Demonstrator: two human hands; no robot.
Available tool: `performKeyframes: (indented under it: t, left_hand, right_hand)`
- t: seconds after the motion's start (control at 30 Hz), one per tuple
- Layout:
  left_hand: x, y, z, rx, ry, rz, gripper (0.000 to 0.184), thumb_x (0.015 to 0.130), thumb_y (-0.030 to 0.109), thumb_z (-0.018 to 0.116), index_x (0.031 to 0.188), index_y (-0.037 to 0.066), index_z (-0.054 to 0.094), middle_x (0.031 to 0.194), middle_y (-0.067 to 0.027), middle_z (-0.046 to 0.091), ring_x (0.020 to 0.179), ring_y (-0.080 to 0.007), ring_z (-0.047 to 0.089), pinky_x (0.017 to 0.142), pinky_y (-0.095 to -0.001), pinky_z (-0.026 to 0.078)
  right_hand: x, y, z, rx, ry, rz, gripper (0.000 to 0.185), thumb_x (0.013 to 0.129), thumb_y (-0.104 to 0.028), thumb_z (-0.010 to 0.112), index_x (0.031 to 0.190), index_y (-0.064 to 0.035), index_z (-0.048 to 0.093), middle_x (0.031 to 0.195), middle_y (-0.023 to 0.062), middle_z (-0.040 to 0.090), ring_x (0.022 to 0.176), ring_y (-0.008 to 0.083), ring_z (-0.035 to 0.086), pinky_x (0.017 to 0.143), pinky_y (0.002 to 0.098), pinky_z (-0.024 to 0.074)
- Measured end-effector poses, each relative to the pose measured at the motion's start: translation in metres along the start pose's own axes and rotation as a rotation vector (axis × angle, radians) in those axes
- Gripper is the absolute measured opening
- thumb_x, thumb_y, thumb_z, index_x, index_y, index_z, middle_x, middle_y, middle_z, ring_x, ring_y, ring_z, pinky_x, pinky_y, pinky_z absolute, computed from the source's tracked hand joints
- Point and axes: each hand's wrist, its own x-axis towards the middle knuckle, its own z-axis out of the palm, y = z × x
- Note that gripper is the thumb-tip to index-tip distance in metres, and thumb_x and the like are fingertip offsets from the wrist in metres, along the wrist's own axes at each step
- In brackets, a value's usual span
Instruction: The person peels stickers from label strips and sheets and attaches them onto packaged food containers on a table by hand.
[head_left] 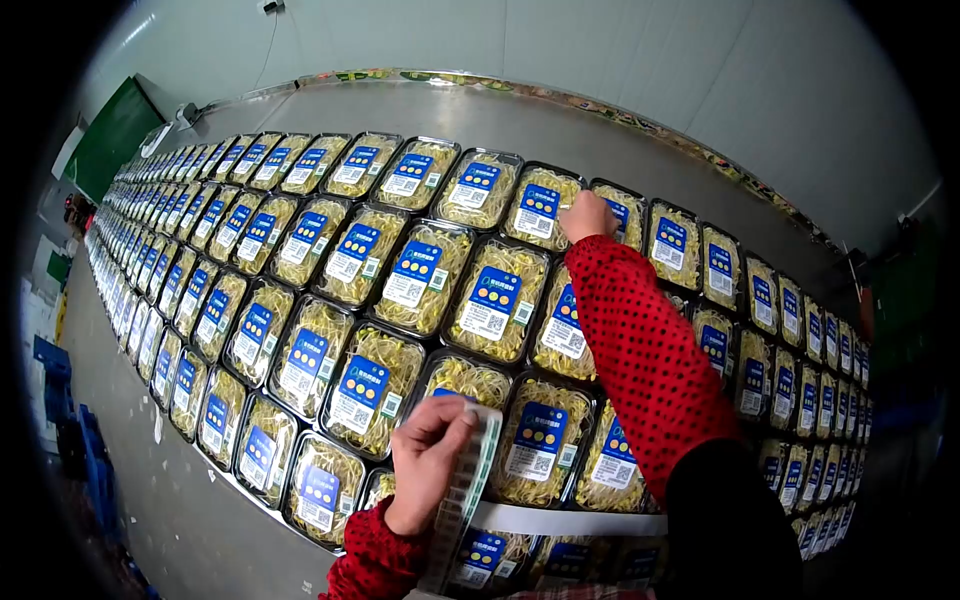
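My left hand (432,462) is closed around the upper end of a strip of small green-and-white stickers (466,505), which hangs down toward my body over the nearest packs. My right hand (588,217) is stretched out to the far row, its fingers curled in at the right edge of a bean sprout pack (541,208). Whatever its fingertips hold, if anything, is hidden. The packs are black trays with clear tops and blue-and-white labels. Several, such as one bean sprout pack (494,300), also bear a small green-and-white sticker beside the label.
Long rows of packs spread to both sides, close together. A white band (565,522) runs along the near edge of the packs. Behind stand a grey floor (480,115) and a pale wall (620,50). Blue crates (92,455) lie at the far left.
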Motion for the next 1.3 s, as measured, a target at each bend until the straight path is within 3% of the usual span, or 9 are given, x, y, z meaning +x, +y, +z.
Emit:
performKeyframes:
  t: [0.17, 0.23, 0.37, 0.7, 0.83, 0.93, 1.07, 1.13, 1.3]
  left_hand:
    - [0.027, 0.006, -0.013, 0.129, 0.101, 0.12, 0.009, 0.088, 0.001, 0.064, 0.094, -0.004, 0.068, 0.095, -0.0057, 0.064, 0.084, -0.0113, 0.06, 0.074, -0.0225, 0.047]
    - [0.035, 0.011, -0.015, 0.039, 0.114, 0.047, 0.008, 0.087, 0.003, 0.067, 0.091, -0.004, 0.069, 0.091, -0.0065, 0.064, 0.082, -0.0111, 0.058, 0.072, -0.0228, 0.046]
    - [0.039, 0.004, -0.013, -0.021, 0.131, 0.141, 0.007, 0.083, 0.005, 0.072, 0.084, -0.002, 0.071, 0.087, -0.0061, 0.066, 0.076, -0.0092, 0.057, 0.068, -0.0225, 0.045]
    - [0.033, -0.006, -0.017, 0.313, 0.185, 0.152, 0.014, 0.077, 0.013, 0.08, 0.08, 0.001, 0.073, 0.076, -0.0062, 0.067, 0.073, -0.0125, 0.06, 0.067, -0.0261, 0.046]
    - [0.034, -0.007, -0.021, 0.148, 0.144, 0.003, 0.014, 0.077, 0.01, 0.079, 0.08, -0.001, 0.072, 0.077, -0.0064, 0.068, 0.071, -0.0113, 0.06, 0.065, -0.0247, 0.046]
    - [0.038, -0.008, -0.028, 0.061, 0.155, -0.03, 0.012, 0.079, 0.007, 0.077, 0.081, -0.002, 0.072, 0.074, -0.0039, 0.066, 0.067, -0.0078, 0.057, 0.059, -0.0216, 0.044]
    - [0.035, -0.009, -0.035, 0.047, 0.158, -0.056, 0.012, 0.079, 0.007, 0.077, 0.081, -0.003, 0.071, 0.072, -0.0015, 0.062, 0.063, -0.0064, 0.052, 0.056, -0.0211, 0.04]
    - [0.03, -0.01, -0.035, 0.03, 0.147, -0.024, 0.011, 0.08, 0.007, 0.077, 0.081, -0.002, 0.071, 0.074, -0.0016, 0.062, 0.064, -0.0064, 0.052, 0.057, -0.0211, 0.04]
    - [0.03, -0.004, -0.032, 0.007, 0.126, -0.034, 0.008, 0.08, 0.004, 0.075, 0.082, -0.002, 0.071, 0.076, -0.0017, 0.061, 0.067, -0.0067, 0.052, 0.059, -0.0212, 0.04]
  right_hand:
    - [-0.022, -0.026, -0.05, -0.121, -0.234, -0.303, 0.036, 0.075, -0.035, 0.076, 0.088, -0.0009, 0.071, 0.082, 0.016, 0.07, 0.07, 0.0302, 0.068, 0.067, 0.0393, 0.054]
    - [-0.093, -0.047, -0.076, 0.541, -0.789, -0.514, 0.026, 0.084, -0.027, 0.068, 0.092, -0.002, 0.071, 0.086, 0.0169, 0.07, 0.074, 0.0254, 0.068, 0.066, 0.036, 0.0528]
    - [-0.183, -0.068, -0.118, 0.691, -0.971, -0.805, 0.025, 0.086, -0.023, 0.065, 0.1, -0.0029, 0.069, 0.086, 0.0133, 0.068, 0.075, 0.023, 0.065, 0.068, 0.0337, 0.0508]
    - [-0.192, -0.069, -0.105, 0.39, -0.477, -1.145, 0.011, 0.072, -0.013, 0.069, 0.077, -0.0044, 0.065, 0.072, 0.0102, 0.062, 0.064, 0.0294, 0.062, 0.057, 0.0391, 0.0491]
    - [-0.169, -0.083, -0.098, 0.485, -0.725, -1.038, 0.013, 0.071, -0.018, 0.068, 0.073, -0.0051, 0.07, 0.069, 0.0118, 0.067, 0.066, 0.0286, 0.065, 0.06, 0.0362, 0.0508]
    - [-0.148, -0.092, -0.084, 0.653, -0.976, -0.877, 0.012, 0.072, -0.015, 0.073, 0.077, -0.0037, 0.072, 0.069, 0.0087, 0.068, 0.057, 0.0168, 0.062, 0.057, 0.0315, 0.0486]
    - [-0.052, -0.087, -0.037, 0.826, -0.559, -0.239, 0.017, 0.078, -0.014, 0.072, 0.083, 0.0026, 0.072, 0.069, 0.0042, 0.065, 0.057, 0.0075, 0.054, 0.05, 0.0243, 0.0428]
    - [0.002, -0.065, 0.019, 0.832, -0.324, -0.148, 0.022, 0.067, -0.015, 0.077, 0.081, 0.002, 0.074, 0.076, 0.0112, 0.07, 0.071, 0.0199, 0.064, 0.072, 0.0326, 0.0494]
    - [0.012, -0.082, 0.039, 0.463, -0.07, 0.069, 0.022, 0.068, -0.025, 0.071, 0.076, -0.0037, 0.072, 0.084, 0.0195, 0.069, 0.085, 0.0371, 0.067, 0.075, 0.0406, 0.0522]
